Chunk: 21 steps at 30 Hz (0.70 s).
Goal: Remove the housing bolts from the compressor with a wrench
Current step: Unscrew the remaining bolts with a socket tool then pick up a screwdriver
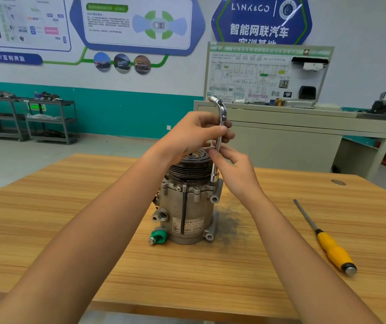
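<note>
1. I see the compressor [187,206] standing upright near the middle of the wooden table [70,230]. Its grooved pulley [192,167] is uppermost and its label [188,224] faces me.
2. The wrench [220,136] is an L-shaped socket type. It stands nearly vertical at the right side of the compressor. Its lower socket sits on the housing flange just below the pulley. The short bent arm at the top points left.
3. The socket hides whatever it sits on, so I cannot tell whether a bolt is in it. One small fastener head [178,188] shows on the front of the flange, left of the socket.
4. The left hand [192,134] grips the upper shaft just below the bend. The thumb lies across the front of the shaft and the fingers are curled round behind it.
5. The right hand [234,164] pinches the shaft lower down, between the left hand and the socket. Thumb and fingertips are closed on the shaft, and the remaining fingers are curled in.
6. A black strap [183,211] runs down the front of the housing. A green cap [160,236] sits on the lower left port.
7. A screwdriver [327,244] with a yellow handle lies flat on the table, well apart to the right. Its blade points away from me.
8. A dark smudge [229,223] marks the table just right of the compressor base.
9. Behind the table stands a beige cabinet [280,136] carrying a wiring-diagram board [245,76]. Metal shelf carts [47,118] stand against the left wall.
</note>
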Each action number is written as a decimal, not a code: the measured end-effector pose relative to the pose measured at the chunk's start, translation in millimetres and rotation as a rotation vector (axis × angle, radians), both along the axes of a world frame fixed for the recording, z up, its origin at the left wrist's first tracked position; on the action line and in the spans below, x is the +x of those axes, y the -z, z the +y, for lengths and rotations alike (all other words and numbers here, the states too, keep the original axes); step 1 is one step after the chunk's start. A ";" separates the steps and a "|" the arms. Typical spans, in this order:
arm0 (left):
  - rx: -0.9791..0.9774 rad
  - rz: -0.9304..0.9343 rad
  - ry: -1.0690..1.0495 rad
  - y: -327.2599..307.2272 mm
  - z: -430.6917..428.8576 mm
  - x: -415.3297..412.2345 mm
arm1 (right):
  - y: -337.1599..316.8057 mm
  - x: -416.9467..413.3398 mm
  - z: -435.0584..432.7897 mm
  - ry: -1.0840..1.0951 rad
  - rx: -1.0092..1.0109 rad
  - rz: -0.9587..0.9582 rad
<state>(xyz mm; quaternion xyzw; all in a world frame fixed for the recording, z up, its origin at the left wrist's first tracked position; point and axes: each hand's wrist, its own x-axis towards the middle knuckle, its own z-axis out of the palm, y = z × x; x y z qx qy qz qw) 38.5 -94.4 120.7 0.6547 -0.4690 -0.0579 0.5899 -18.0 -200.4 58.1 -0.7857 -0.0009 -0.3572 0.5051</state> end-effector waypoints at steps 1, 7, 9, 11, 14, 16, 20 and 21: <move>-0.008 -0.030 -0.051 0.5 -1.0 0.4 | -0.8 0.5 -0.3 0.046 -0.039 -0.004; -0.069 -0.147 -0.197 4.3 -2.2 5.0 | -9.5 -1.7 3.0 0.093 0.000 -0.154; -0.132 -0.174 -0.288 10.1 3.5 6.5 | -13.1 -1.5 1.8 0.100 0.075 -0.212; -0.064 -0.319 -0.368 19.7 12.6 9.0 | -15.8 -3.0 -0.9 0.120 0.114 -0.258; 0.304 -0.679 -0.294 38.2 19.7 11.9 | -16.2 -7.9 -7.4 0.193 0.121 -0.282; 0.613 -0.913 -0.302 46.9 15.9 11.9 | -12.1 -9.9 -11.8 0.227 0.145 -0.266; 0.750 -1.077 -0.361 48.1 4.2 13.7 | -0.1 -11.9 -13.9 0.248 0.193 -0.203; 0.761 -1.093 -0.359 47.2 2.5 14.4 | 2.5 -11.9 -13.8 0.248 0.205 -0.191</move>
